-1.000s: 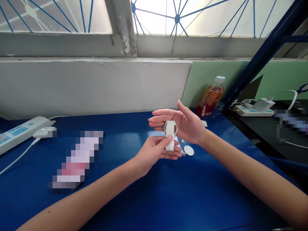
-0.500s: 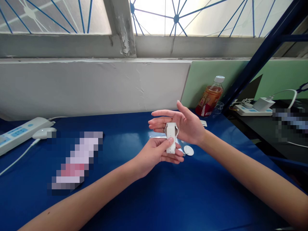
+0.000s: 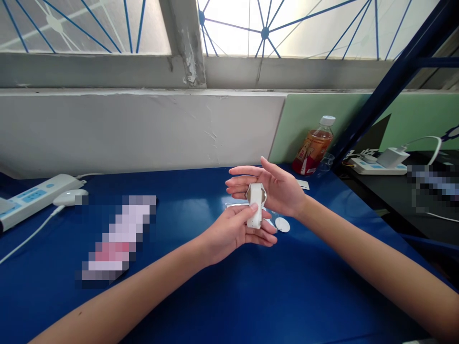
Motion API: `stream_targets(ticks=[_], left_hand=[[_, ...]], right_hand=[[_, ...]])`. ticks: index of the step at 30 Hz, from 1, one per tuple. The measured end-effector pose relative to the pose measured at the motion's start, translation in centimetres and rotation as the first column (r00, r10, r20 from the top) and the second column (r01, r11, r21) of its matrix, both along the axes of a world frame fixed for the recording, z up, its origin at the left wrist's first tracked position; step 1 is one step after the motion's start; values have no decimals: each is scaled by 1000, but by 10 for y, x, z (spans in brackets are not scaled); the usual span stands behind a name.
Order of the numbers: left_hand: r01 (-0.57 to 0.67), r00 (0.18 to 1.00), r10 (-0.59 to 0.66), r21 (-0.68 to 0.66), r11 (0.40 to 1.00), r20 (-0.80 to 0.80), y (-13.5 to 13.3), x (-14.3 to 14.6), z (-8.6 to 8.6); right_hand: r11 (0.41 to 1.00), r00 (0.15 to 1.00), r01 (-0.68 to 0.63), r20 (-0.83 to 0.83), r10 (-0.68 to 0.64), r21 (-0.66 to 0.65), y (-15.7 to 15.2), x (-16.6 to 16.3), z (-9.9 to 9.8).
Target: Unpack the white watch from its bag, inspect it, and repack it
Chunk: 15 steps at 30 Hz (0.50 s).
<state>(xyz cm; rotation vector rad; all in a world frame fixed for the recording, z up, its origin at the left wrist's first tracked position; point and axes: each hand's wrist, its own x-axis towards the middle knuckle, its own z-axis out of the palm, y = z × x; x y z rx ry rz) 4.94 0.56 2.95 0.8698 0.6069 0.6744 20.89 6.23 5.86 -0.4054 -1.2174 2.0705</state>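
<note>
A small white device with a white strap (image 3: 256, 203) is held upright between my two hands above the blue table (image 3: 229, 291). My left hand (image 3: 236, 229) pinches its lower end, thumb on top and fingers underneath. My right hand (image 3: 274, 188) is behind it, palm up with fingers stretched out flat, and the device's upper part rests against that palm. A white round disc (image 3: 282, 224) lies on the table just right of my left hand, beside a small clear piece I cannot make out.
A white power strip (image 3: 30, 198) and a white mouse (image 3: 70, 196) lie at the far left. A pixelated oblong object (image 3: 116, 236) lies left of centre. A bottle of orange drink (image 3: 313, 145) stands at the back right. A charger and second strip (image 3: 380, 162) sit on a dark side table.
Both hands and the device kept their pose; the left hand slipped slightly lower along the strap. The view shifted a little.
</note>
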Motion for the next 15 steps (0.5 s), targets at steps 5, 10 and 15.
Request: stream_targets(ticks=[5, 10, 15], left_hand=[[-33, 987, 50, -112, 993, 152, 2, -1, 6], [-22, 977, 65, -210, 978, 201, 3, -6, 11], [-6, 989, 28, -154, 988, 142, 1, -7, 7]], right_hand=[[998, 999, 39, 10, -39, 40, 2, 5, 2], [985, 997, 49, 54, -59, 166, -5, 14, 0], [848, 936, 181, 177, -303, 498, -30, 28, -14]])
